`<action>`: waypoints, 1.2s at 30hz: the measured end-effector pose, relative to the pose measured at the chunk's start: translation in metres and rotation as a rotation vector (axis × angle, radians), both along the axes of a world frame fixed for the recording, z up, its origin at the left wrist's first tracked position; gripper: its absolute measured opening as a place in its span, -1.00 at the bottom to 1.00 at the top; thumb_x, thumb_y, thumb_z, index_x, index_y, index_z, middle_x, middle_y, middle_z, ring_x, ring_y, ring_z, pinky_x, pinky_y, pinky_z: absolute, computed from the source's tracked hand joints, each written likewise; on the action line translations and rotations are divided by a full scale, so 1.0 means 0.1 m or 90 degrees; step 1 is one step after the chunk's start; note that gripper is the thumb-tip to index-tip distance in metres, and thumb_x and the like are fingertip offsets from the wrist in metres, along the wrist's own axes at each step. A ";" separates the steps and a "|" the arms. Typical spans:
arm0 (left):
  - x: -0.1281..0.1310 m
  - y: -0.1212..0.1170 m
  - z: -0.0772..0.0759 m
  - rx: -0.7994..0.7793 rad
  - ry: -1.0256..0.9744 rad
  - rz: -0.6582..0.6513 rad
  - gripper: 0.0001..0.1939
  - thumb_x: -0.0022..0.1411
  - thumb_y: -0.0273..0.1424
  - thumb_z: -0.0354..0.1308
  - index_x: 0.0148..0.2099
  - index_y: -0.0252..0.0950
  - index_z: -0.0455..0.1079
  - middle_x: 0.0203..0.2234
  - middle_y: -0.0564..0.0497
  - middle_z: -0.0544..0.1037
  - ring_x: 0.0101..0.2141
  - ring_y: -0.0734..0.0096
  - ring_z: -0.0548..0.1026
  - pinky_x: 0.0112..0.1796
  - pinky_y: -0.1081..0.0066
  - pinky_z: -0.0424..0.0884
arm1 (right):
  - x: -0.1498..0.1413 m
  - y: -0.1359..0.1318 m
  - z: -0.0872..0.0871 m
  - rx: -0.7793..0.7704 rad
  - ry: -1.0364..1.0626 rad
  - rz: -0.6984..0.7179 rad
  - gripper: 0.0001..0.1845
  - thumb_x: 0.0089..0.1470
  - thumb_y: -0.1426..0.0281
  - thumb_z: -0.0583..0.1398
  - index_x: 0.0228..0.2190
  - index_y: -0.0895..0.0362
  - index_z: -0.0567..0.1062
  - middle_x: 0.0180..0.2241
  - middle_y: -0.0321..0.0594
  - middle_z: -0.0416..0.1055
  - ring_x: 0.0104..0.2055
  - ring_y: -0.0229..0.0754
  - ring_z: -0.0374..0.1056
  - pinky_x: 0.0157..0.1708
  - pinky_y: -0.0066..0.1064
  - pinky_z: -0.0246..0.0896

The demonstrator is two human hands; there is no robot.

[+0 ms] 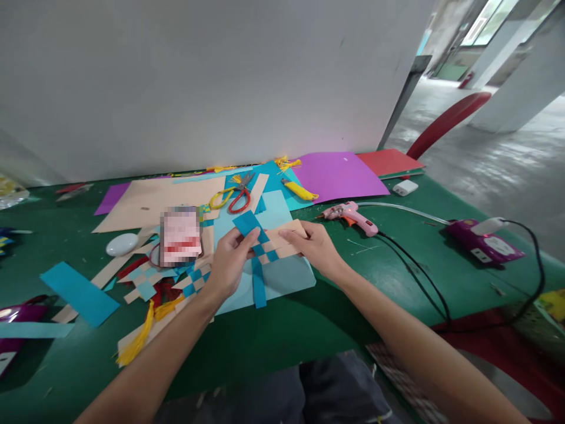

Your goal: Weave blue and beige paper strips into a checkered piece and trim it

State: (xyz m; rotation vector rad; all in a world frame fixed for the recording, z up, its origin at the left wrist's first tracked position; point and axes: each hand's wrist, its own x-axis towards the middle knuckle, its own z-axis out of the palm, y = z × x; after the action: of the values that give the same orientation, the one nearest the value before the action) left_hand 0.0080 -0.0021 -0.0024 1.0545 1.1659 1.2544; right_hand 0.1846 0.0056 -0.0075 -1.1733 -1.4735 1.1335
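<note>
Head view: left hand (233, 256) pinches the blue end of a flat blue-and-beige woven paper piece (268, 248), held between both hands above a pale-blue card sheet (291, 280). Should be light, bendy, quick to crease; strips may slide if tugged. Best grip: flat at the crossings. Right hand (321, 247) pinches the beige end. Pink glue gun (353, 217) lies right of grip.

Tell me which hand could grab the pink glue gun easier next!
Probably the right hand: it's nearer the pink glue gun. The left hand is farther away, and both hold woven paper strips.
</note>
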 end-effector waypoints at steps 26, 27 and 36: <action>-0.05 0.04 0.00 -0.057 0.031 -0.117 -0.71 0.01 -0.20 0.35 -0.38 -0.32 0.42 -0.49 0.04 0.55 -0.39 0.39 0.50 -0.36 0.43 0.46 | 0.01 0.00 0.05 0.019 0.026 -0.044 -0.67 0.07 0.20 0.16 -0.58 0.13 0.27 -0.69 -0.44 0.11 -0.63 -0.37 0.06 -0.63 -0.49 -0.05; -0.04 0.03 0.01 -0.065 0.029 -0.124 -0.70 0.00 -0.20 0.36 -0.34 -0.32 0.43 -0.46 0.03 0.56 -0.38 0.37 0.51 -0.35 0.41 0.47 | 0.01 0.00 0.05 0.020 0.026 -0.045 -0.67 0.07 0.21 0.16 -0.58 0.13 0.27 -0.69 -0.44 0.11 -0.63 -0.38 0.06 -0.63 -0.49 -0.05; -0.10 0.08 -0.05 -0.033 0.013 -0.119 -0.65 0.00 -0.28 0.37 -0.18 -0.33 0.48 -0.29 -0.07 0.60 -0.29 0.24 0.56 -0.22 0.23 0.53 | 0.02 0.05 0.04 0.014 0.148 -0.108 -0.71 0.15 0.11 0.08 -0.36 0.08 0.31 -0.63 -0.46 0.14 -0.64 -0.38 0.07 -0.63 -0.51 -0.01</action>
State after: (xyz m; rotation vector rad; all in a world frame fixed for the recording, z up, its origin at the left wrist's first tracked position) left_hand -0.0015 0.0058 -0.0074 1.1125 1.0830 1.0645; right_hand 0.1869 0.0106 -0.0034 -1.0886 -1.1844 1.0941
